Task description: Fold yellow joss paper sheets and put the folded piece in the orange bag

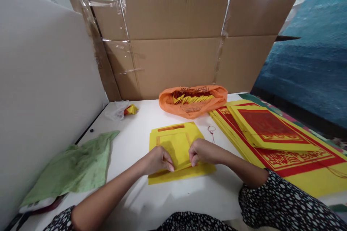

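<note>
Presently, just below the frame's centre, the left hand (158, 159) and right hand (203, 151) seem to pinch in their fingers (170, 167) the near edge of a four-sided yellow paper sheet (173, 146), lying crosswise between them and stretching up-frame.

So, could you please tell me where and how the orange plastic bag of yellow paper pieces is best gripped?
Grip the orange plastic bag by its rim, probably at both ends, from the near side: the upright brown cardboard panel stands behind it, and the rim surrounds yellow paper pieces that squeezing might crush.
</note>
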